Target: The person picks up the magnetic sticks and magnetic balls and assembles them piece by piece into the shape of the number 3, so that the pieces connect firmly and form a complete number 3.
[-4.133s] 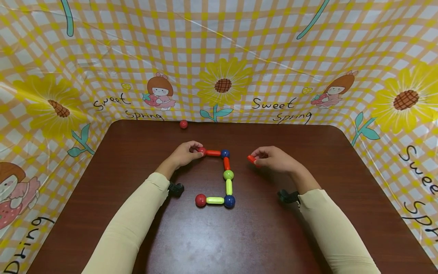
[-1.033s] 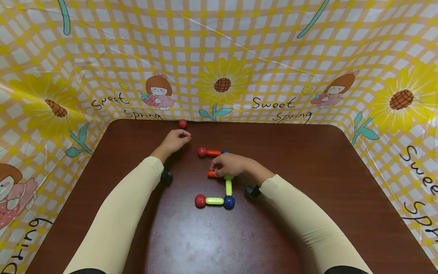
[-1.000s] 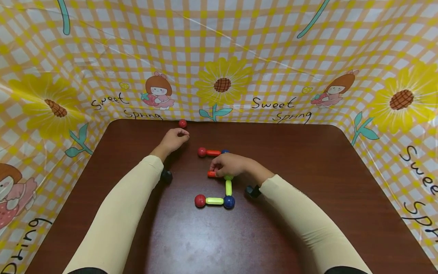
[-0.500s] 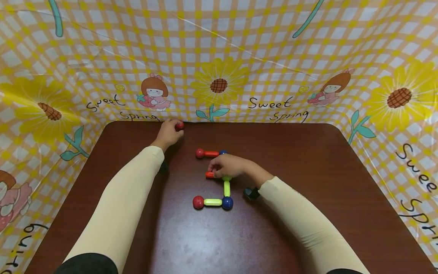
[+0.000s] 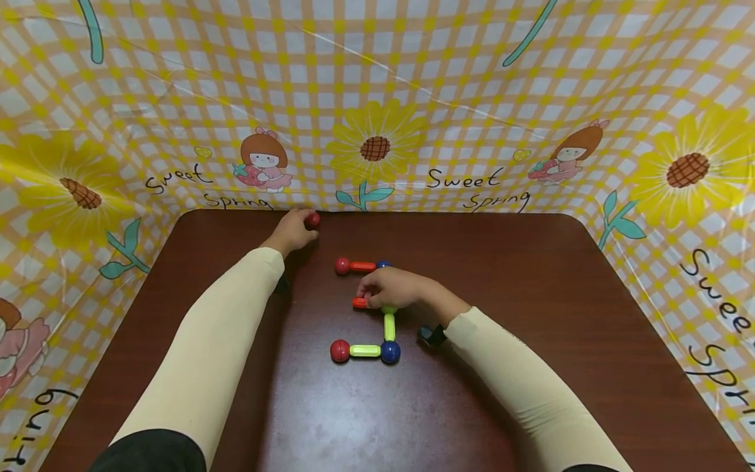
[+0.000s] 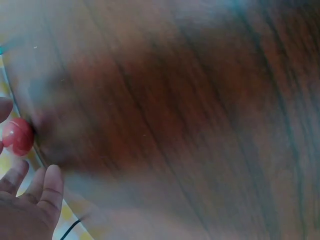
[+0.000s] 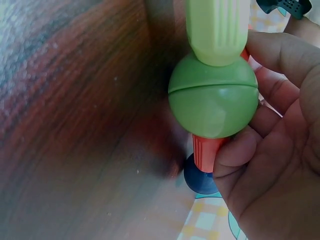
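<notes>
At the table's back edge, my left hand holds a loose red ball between thumb and fingers; the left wrist view has that red ball at its left border. My right hand pinches a short red magnetic stick, which points left from the green ball. Its fingers also lie close against this ball. A yellow-green stick joins the green ball to the near blue ball. Beyond it, another red stick runs to the far blue ball, largely covered by my right hand in the head view.
The far row ends leftward in a red stick and a red ball. The near row has a yellow-green stick and a red ball. A checked cloth hangs around the brown table.
My left hand has left the far row's red ball, reached back and taken the loose red ball, shifting it slightly. My right hand has brought its red stick leftward to the green ball and stays there.
</notes>
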{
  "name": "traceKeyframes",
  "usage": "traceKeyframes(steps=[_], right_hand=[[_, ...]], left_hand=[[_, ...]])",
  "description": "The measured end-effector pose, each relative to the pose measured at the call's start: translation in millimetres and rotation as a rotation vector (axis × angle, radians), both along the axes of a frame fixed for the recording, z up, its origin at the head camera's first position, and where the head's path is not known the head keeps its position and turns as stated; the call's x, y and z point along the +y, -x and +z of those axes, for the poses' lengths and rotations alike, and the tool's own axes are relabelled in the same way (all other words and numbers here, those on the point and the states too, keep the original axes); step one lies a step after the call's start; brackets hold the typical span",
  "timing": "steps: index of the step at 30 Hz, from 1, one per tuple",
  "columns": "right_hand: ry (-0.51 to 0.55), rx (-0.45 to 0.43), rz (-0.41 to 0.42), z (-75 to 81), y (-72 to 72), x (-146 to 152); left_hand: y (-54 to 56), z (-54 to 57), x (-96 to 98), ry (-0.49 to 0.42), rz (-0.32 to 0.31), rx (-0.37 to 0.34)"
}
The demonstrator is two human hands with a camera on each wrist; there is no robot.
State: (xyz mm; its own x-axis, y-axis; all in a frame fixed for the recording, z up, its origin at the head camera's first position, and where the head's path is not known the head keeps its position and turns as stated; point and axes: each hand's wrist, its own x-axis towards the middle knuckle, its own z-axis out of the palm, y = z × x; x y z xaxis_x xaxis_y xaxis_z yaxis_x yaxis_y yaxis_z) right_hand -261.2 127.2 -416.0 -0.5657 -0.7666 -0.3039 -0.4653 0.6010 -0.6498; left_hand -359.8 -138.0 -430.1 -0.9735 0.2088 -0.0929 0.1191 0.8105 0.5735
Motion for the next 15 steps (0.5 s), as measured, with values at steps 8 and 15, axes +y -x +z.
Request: traceKeyframes(steps=[8, 15], right_hand=[[-0.003, -0.001, -0.004, -1.9, 0.1, 0.5], [-0.012, 0.004, -0.006, -1.3, 0.0, 0.1]], left_hand=[[0.6, -5.9, 3.2, -0.001, 0.008, 0.043], [-6.4, -9.4, 5.5, 0.038, -0.012, 0.062]])
